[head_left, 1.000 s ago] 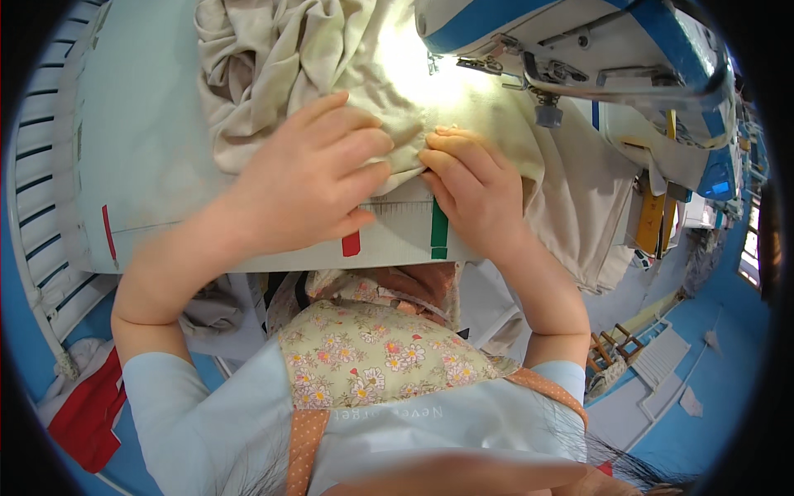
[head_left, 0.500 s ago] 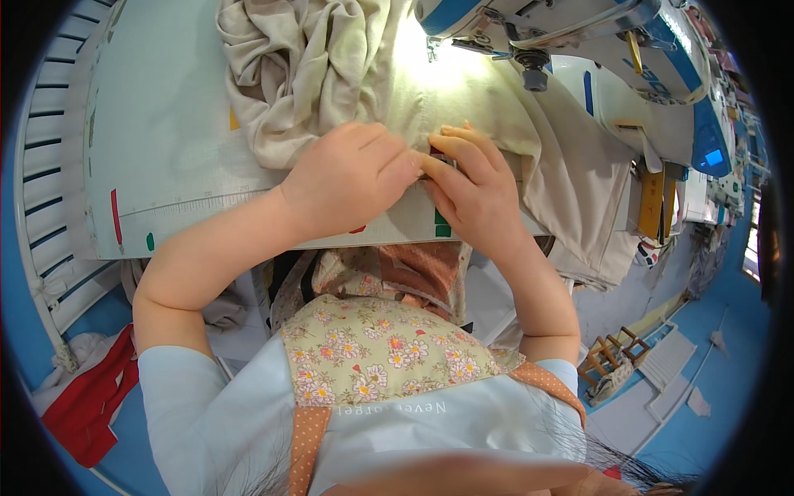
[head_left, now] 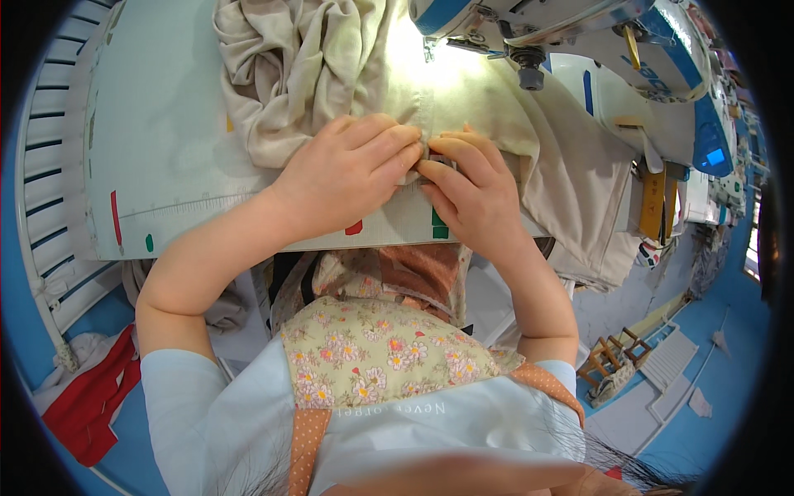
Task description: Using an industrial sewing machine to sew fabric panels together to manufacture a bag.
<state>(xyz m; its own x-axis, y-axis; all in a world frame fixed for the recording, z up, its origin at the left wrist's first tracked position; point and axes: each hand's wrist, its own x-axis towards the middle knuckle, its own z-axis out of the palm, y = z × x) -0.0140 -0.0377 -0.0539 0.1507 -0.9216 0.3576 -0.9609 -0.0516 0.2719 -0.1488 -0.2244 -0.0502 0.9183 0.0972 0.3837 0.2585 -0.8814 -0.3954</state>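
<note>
A beige cloth (head_left: 488, 107) lies across the sewing table, bunched in thick folds at the left and hanging over the front edge at the right. My left hand (head_left: 351, 169) is closed on the cloth's near edge, its fingers beside a seam that runs toward the lit needle area. Close against its fingertips, my right hand (head_left: 471, 178) pinches the same edge with thumb and forefinger. Beyond both hands stands the sewing machine (head_left: 571, 29), its presser foot (head_left: 429, 51) over the cloth under a bright lamp. The exact bit of edge between my fingertips is partly hidden.
The white table (head_left: 165, 124) carries a printed ruler (head_left: 198, 204) and coloured tape marks along its front edge. A white slatted rack (head_left: 45, 165) stands at the left, with red cloth (head_left: 91, 405) below it. A yellow box (head_left: 653, 202) is at the right.
My left hand has opened out from a tighter curl and shifted slightly left, its fingers now flatter on the cloth. The right hand has barely moved. The seam between them shows more clearly.
</note>
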